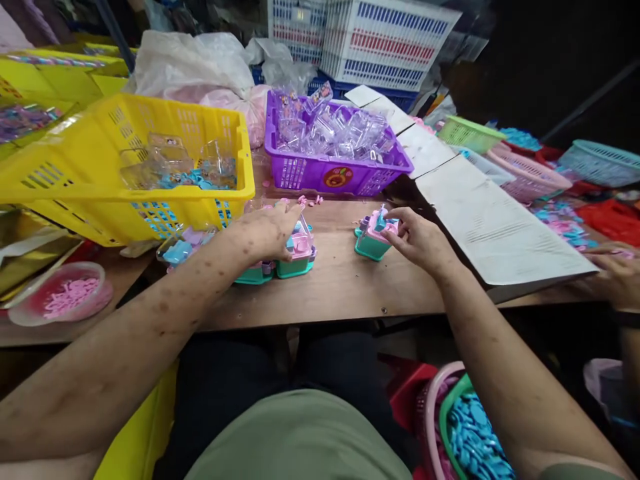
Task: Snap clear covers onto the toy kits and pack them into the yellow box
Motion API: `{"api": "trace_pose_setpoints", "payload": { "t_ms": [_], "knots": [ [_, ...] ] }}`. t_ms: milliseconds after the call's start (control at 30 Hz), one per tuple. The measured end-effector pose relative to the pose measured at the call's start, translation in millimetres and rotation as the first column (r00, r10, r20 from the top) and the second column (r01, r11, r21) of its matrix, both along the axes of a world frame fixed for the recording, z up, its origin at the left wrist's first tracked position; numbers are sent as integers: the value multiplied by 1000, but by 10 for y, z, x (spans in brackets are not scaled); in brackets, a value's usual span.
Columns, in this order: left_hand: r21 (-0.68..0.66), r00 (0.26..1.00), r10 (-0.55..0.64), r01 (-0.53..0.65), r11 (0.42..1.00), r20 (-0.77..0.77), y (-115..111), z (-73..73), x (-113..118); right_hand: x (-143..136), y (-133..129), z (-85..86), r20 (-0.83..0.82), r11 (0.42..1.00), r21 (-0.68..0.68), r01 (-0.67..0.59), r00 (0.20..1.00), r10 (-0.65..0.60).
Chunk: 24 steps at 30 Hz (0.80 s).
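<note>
On brown wooden table: small turquoise-based clear-covered plastic box, under curled left hand; pink-topped turquoise plastic box, at narrow grip of right hand; firmness of both holds unclear. Likely light, stiff, slippery; best taken low, by sides. Beyond: purple plastic basket.

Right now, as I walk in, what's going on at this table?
A person has the left hand at one teal-based box. The right hand is at the top of a second teal-based box, standing apart on the wooden table. Beyond sit a yellow basket and a purple basket of clear plastic pieces.
</note>
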<state>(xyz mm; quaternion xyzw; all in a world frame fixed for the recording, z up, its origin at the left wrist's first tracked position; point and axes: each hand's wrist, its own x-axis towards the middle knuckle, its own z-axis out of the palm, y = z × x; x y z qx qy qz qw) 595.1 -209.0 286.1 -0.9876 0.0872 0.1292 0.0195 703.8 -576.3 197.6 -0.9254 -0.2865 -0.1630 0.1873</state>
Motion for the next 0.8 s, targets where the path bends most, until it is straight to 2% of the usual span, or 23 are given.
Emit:
{"api": "trace_pose_setpoints", "payload": {
  "t_ms": [100,167,300,367,467,633,700,733,800],
  "knots": [
    [10,1000,1,-1,1000,-21,-32,0,19,-29,32,-27,38,994,96,-59,998,55],
    [38,1000,-19,20,999,-13,-46,-3,33,9,52,-128,58,985,163,-56,997,47],
    [43,999,-28,29,999,-29,-36,-2,68,125,55,-416,-117,975,221,-4,993,30],
    [42,999,-24,26,999,-41,-19,-2,88,137,42,-499,-172,974,225,0,984,40],
    [95,998,-60,62,994,-27,11,-5,124,33,33,-478,-160,966,254,-55,982,98],
    [175,996,-90,89,981,-5,58,-22,108,-413,145,-342,-190,919,301,-255,928,320],
    [125,990,-106,93,988,98,29,-53,-4,-617,220,-354,-242,898,346,-272,899,365],
    [58,972,-137,128,990,189,-11,-85,-94,-713,251,-370,-263,890,367,-270,888,378],
    [-130,887,-215,290,948,408,-157,-217,-326,-878,282,-399,-263,873,394,-288,874,408]
  ]
}}
